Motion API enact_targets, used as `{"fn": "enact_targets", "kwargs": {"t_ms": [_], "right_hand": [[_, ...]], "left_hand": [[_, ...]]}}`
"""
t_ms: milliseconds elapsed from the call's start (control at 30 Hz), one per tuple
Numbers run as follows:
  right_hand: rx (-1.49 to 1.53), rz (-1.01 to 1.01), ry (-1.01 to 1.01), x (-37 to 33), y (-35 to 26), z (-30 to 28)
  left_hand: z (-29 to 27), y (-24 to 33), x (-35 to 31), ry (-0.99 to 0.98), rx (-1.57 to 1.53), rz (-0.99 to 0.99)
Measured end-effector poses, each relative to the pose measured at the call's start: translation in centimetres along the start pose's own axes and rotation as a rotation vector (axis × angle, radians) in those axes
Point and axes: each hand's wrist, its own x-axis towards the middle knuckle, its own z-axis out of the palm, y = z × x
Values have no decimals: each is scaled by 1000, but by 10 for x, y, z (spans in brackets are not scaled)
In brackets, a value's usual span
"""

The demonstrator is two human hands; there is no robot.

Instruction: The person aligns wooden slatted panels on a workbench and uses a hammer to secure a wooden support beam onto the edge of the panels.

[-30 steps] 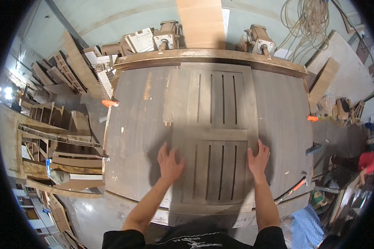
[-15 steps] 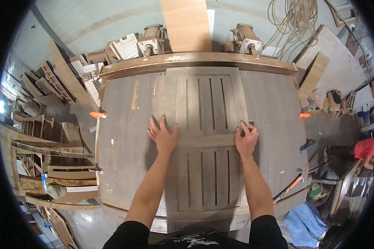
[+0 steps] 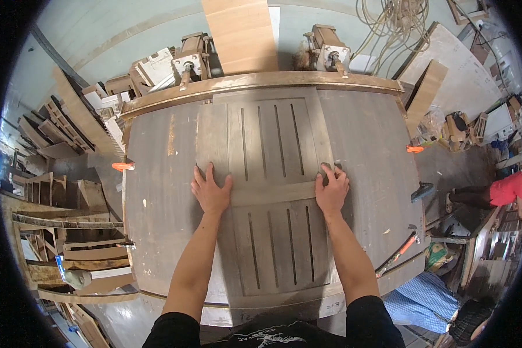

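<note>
A slotted wooden door panel, with upper and lower sets of narrow slots, lies flat on the broad grey work table. My left hand rests at its left side, on a long side board, with thumb and fingers spread. Across from it, my right hand touches the panel's right edge, its fingers apart and slightly bent. Both hands are near the panel's middle rail. The undersides of my fingers are hidden.
A raised bar runs along the table's far edge, with two metal cylinders behind it. At the right lies a red-handled tool. Wood pieces are stacked left. A person in red and another in checked blue are at the right.
The view has shifted slightly, so the table and panel appear farther left. My hands keep about the same place on the panel. At lower right, more of the person in checked blue shows.
</note>
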Motion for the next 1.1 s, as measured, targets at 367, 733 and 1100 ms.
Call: {"fn": "enact_targets", "kwargs": {"t_ms": [367, 733, 1100], "right_hand": [[19, 37, -48, -1, 7, 5], [-19, 36, -26, -2, 8, 4], [-35, 17, 0, -2, 4, 3]], "left_hand": [[3, 2, 2, 26, 43, 33], [-1, 7, 0, -13, 28, 0], [3, 1, 0, 32, 22, 35]]}}
